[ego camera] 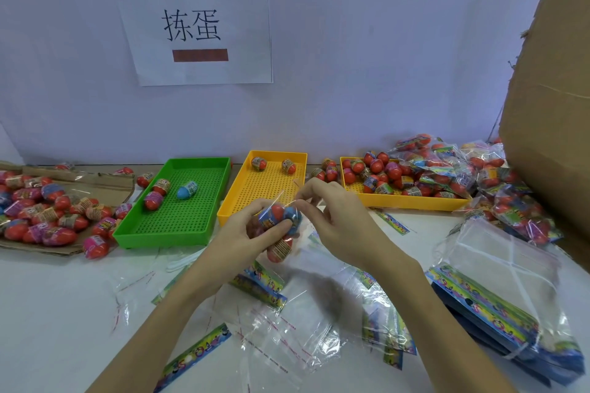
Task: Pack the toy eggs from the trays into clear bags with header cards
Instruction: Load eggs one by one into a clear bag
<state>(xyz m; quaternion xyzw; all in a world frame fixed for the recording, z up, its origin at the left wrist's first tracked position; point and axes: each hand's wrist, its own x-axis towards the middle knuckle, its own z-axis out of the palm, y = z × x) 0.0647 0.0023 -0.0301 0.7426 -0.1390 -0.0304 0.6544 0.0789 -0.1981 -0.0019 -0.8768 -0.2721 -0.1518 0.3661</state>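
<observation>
Clear plastic wraps the few toy eggs [278, 226] that the left hand [252, 230] grips with curled fingers, held above the white table [64, 313] just in front of the middle yellow tray [242, 195], while the right hand [332, 214] pinches the bag's top edge between thumb and fingertips. More eggs lie in the green tray [191, 226], in the far yellow tray [399, 201] and on cardboard [105, 185] at left; empty bags [287, 335] litter the table below the hands.

On the white table [64, 313], a green perforated plastic tray [178, 201] sits at eleven o'clock, two yellow perforated plastic trays [265, 188] [399, 198] at twelve and one, a brown cardboard sheet [105, 185] heaped with eggs at nine, and a stack of clear bags with printed header cards [498, 297] at four.
</observation>
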